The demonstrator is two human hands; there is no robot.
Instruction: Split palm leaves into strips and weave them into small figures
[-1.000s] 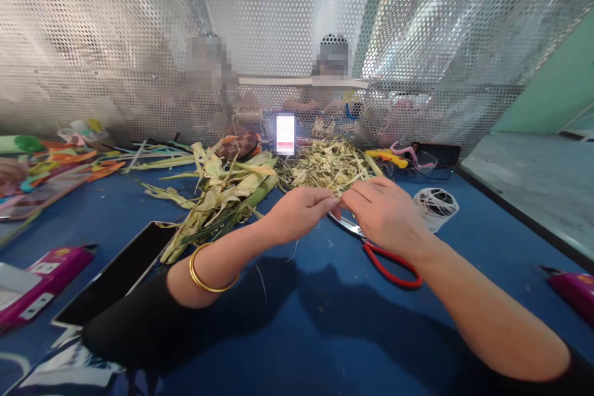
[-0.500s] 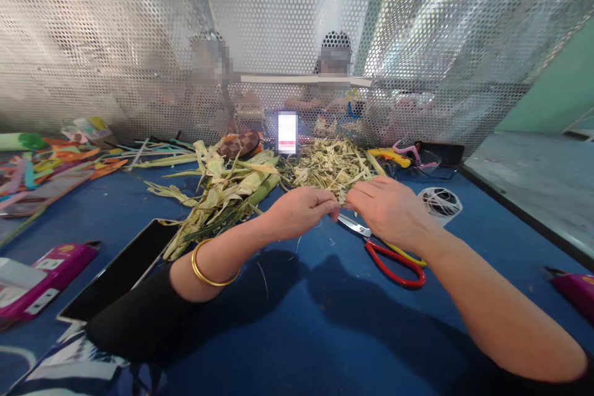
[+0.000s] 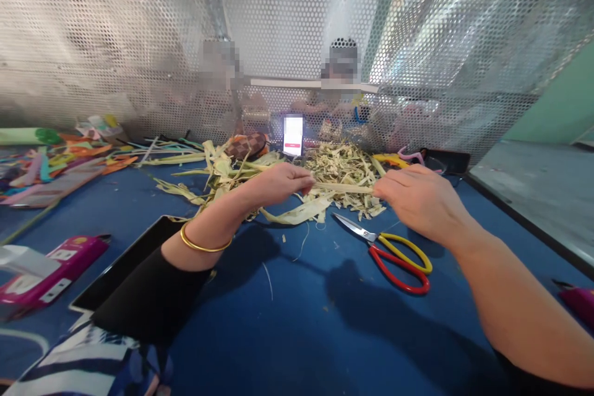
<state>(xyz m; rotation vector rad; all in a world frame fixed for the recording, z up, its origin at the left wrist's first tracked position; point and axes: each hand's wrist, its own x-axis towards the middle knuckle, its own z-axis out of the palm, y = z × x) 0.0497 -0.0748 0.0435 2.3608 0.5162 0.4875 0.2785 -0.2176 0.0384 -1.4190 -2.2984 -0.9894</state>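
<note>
A narrow, pale strip of corn husk (image 3: 346, 188) is stretched level between both hands. My left hand (image 3: 281, 185) pinches its left end between thumb and fingers. On the other end, my right hand (image 3: 417, 203) is closed, knuckles upward. A wider piece of husk (image 3: 299, 213) hangs or lies just under the strip; whether my left hand also holds it I cannot tell. Behind the strip is a heap of shredded husk (image 3: 341, 164). Scissors with one red and one yellow handle (image 3: 401, 266) lie on the blue table below my right hand, blades slightly apart.
Long dried husk leaves (image 3: 216, 164) lie left of centre, near a lit phone (image 3: 292, 136) standing upright. A dark flat tray-like object (image 3: 125, 266) is by my left forearm, beside a magenta power strip (image 3: 69, 266). A perforated metal screen (image 3: 297, 18) closes the back; people show behind it.
My hands, close together before, have moved apart, and the strip now shows between them. The scissors are uncovered. The view has shifted slightly.
</note>
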